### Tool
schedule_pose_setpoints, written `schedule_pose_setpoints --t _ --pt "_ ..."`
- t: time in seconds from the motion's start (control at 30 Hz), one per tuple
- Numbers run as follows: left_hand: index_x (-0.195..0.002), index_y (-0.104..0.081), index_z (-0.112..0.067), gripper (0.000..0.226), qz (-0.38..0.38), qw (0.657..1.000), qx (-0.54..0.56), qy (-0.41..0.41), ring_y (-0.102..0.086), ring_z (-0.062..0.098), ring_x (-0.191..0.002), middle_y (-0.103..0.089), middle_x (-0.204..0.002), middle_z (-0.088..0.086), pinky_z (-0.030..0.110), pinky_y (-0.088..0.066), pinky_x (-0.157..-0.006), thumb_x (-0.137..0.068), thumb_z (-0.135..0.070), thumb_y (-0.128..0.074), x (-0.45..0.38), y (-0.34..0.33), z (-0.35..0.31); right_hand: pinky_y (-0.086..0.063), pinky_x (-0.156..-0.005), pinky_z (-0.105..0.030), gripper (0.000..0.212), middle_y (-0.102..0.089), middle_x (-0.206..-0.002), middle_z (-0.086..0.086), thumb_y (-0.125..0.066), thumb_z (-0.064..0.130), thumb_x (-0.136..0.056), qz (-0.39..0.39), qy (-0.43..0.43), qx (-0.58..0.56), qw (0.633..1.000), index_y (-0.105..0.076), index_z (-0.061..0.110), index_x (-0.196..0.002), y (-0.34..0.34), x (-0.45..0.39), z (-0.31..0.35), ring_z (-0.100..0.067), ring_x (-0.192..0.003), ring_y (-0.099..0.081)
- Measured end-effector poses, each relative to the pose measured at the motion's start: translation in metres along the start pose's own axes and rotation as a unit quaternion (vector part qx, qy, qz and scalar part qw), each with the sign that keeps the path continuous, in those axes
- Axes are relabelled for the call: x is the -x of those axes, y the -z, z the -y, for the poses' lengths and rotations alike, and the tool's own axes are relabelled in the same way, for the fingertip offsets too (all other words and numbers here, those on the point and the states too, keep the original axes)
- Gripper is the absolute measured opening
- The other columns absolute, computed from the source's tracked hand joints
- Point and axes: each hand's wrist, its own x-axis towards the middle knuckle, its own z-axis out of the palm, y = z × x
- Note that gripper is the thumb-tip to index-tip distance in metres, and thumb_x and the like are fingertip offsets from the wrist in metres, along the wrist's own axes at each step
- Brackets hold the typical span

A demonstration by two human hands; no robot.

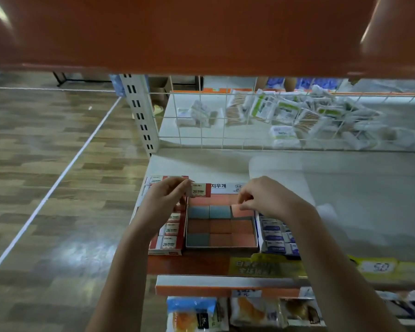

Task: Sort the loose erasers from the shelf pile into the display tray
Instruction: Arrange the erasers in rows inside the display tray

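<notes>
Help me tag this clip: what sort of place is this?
Probably a small shop's stationery aisle. Boxes of erasers stand on a shelf with price labels on its edge, and packaged goods lie behind a wire divider.

I count two hands: left hand (164, 200) and right hand (270, 200). Three trays sit side by side on the shelf (345, 200): left tray (153, 251), middle tray (222, 247), right tray (261, 236). The middle tray shows about twelve square erasers (219, 226), three across. One wrapped eraser (201, 190) is held up.
</notes>
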Motion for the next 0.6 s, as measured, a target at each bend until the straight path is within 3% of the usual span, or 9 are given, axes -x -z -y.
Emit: schedule_pose_setpoints --t 0.2,0.3,0.47,0.6 --pt "-0.088 -0.067 -0.01 0.021 -0.006 1.0 -0.026 -0.013 -0.056 0.003 -0.06 -0.066 -0.069 -0.012 0.018 -0.044 -0.053 -0.095 -0.021 -0.05 0.004 0.007 0.002 -0.047 -0.081 -0.026 0.012 -0.061 -0.103 0.0 -0.066 0.024 -0.085 -0.038 -0.012 -0.009 0.999 -0.065 0.015 -0.093 -0.009 0.0 -0.001 -0.015 -0.093 -0.058" --pt "-0.085 -0.065 -0.016 0.019 -0.012 0.999 -0.033 -0.019 -0.056 0.001 -0.059 -0.065 -0.068 -0.016 0.019 -0.043 -0.052 -0.095 -0.019 -0.05 0.007 0.013 0.003 -0.04 -0.075 -0.022 0.011 -0.053 -0.102 0.001 -0.065 0.023 -0.086 -0.057 -0.007 0.013 0.998 -0.066 0.014 -0.093 -0.015 -0.001 -0.001 -0.014 -0.091 -0.055" --pt "-0.086 -0.065 -0.016 0.018 -0.03 0.999 -0.041 -0.008 -0.056 0.007 -0.06 -0.064 -0.065 -0.011 0.019 -0.042 -0.052 -0.094 -0.019 -0.05 0.017 0.027 0.005 -0.046 -0.076 -0.024 0.009 -0.059 -0.095 0.004 -0.062 0.019 -0.087 -0.074 0.0 0.01 0.997 -0.065 0.017 -0.096 -0.017 -0.001 0.0 -0.011 -0.085 -0.055" --pt "-0.089 -0.065 -0.017 0.013 -0.05 0.996 -0.079 0.0 -0.053 -0.002 -0.052 -0.063 -0.067 -0.006 0.013 -0.041 -0.049 -0.093 -0.017 -0.053 0.029 0.041 0.005 -0.046 -0.078 -0.023 0.012 -0.061 -0.096 0.005 -0.058 0.021 -0.09 -0.118 0.039 0.001 0.992 -0.064 0.019 -0.1 -0.017 -0.003 0.015 -0.009 -0.086 -0.055"
